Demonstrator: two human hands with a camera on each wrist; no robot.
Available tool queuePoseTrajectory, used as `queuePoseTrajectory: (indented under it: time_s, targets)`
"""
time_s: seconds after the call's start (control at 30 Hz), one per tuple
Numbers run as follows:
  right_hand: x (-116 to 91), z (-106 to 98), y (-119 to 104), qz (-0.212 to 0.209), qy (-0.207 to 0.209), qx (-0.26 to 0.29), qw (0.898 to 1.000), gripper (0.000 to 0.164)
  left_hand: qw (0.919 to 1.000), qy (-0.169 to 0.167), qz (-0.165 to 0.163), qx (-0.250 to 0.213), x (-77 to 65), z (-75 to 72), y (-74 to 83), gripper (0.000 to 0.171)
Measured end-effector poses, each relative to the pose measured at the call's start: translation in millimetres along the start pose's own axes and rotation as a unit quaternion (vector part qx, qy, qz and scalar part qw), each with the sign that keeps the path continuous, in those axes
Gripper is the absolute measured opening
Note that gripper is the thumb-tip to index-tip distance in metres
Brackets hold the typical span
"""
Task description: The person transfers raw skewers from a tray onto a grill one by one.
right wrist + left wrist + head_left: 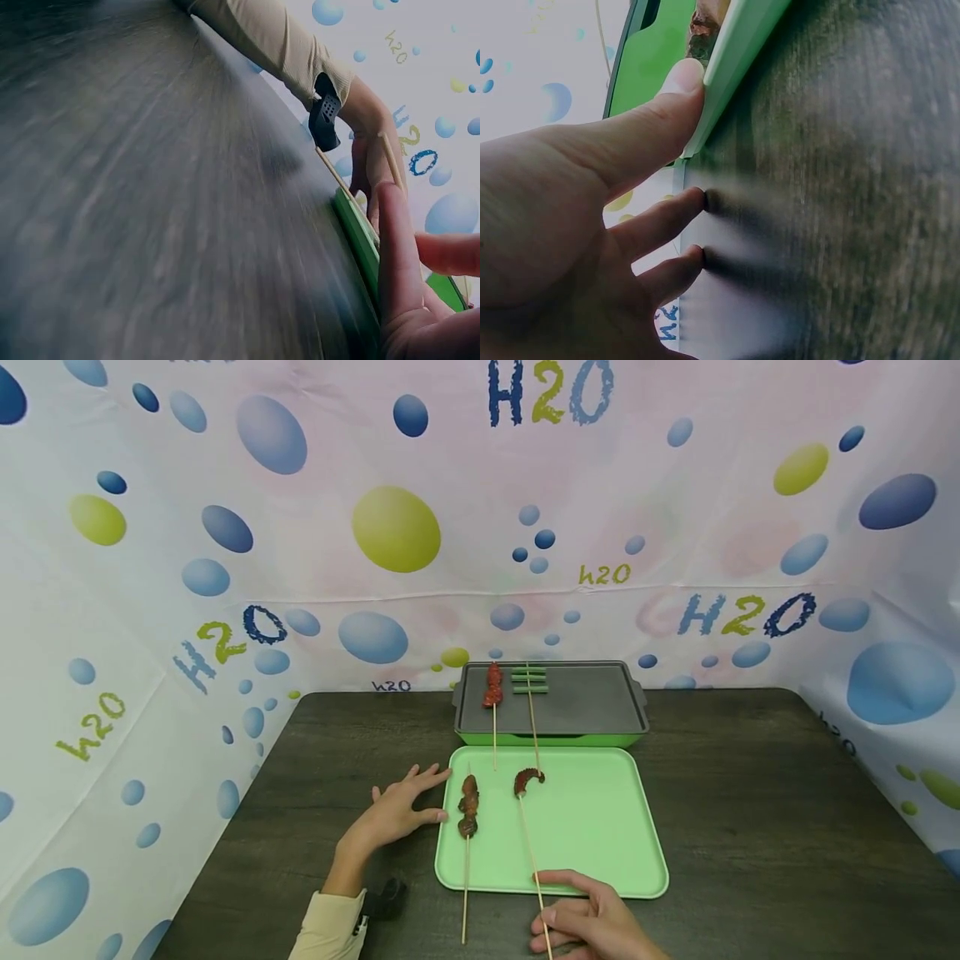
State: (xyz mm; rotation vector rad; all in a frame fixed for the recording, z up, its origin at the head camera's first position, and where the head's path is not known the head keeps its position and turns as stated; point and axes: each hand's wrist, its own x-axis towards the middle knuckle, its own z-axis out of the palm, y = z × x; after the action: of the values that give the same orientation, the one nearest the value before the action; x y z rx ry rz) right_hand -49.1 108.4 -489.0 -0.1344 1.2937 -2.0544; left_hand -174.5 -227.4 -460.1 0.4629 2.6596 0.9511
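My right hand (588,918) pinches the lower part of a thin wooden skewer (531,852); a curled, ridged, dark red piece of food (527,781) is at its far tip, over the light green tray (592,868). In the right wrist view, the stick's end (391,157) shows above the fingers. My left hand (393,810) lies at the tray's left edge with its fingers spread. The left wrist view shows the thumb (656,120) against the tray's rim (739,60). Another skewer with brown meat chunks (468,806) rests on the tray's left side, its stick reaching past the front rim.
Behind the tray stands a grey grill pan (588,702) with a green base. On it lie a skewer of red meat (492,685) and a skewer of green pieces (529,680), their sticks hanging towards the tray. Dark wooden table (750,818) surrounds them, with a patterned curtain (480,527) behind.
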Motion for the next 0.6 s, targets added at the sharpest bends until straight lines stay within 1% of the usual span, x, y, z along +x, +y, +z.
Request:
queuePoseTrajectory:
  time_s: [0.07, 0.17, 0.3, 0.5, 0.6]
  targets:
    - [-5.0, -4.2, 0.5, -0.007, -0.007, -0.006, 1.0, 0.054, 1.0, -0.001, 0.0, 0.001, 0.0, -0.3, 0.2, 0.071]
    - [-13.4, -11.7, 1.4, -0.011, -0.017, 0.002, 1.0, 0.052, 1.0, -0.003, 0.002, 0.003, 0.5, -0.5, 0.0, 0.071]
    - [-26.0, -22.3, -0.4, -0.014, -0.014, 0.006, 1.0, 0.048, 1.0, -0.003, 0.003, 0.0, 0.9, -0.9, -0.3, 0.071]
    - [-42.2, -30.7, -9.9, -0.036, -0.014, -0.014, 0.999, 0.043, 1.0, -0.002, -0.001, -0.002, 0.3, -0.7, -1.0, 0.071]
    - [-46.9, -31.0, -18.5, -0.052, -0.011, -0.043, 0.998, 0.043, 1.0, -0.003, -0.005, -0.005, 0.1, -0.4, -1.3, 0.071]
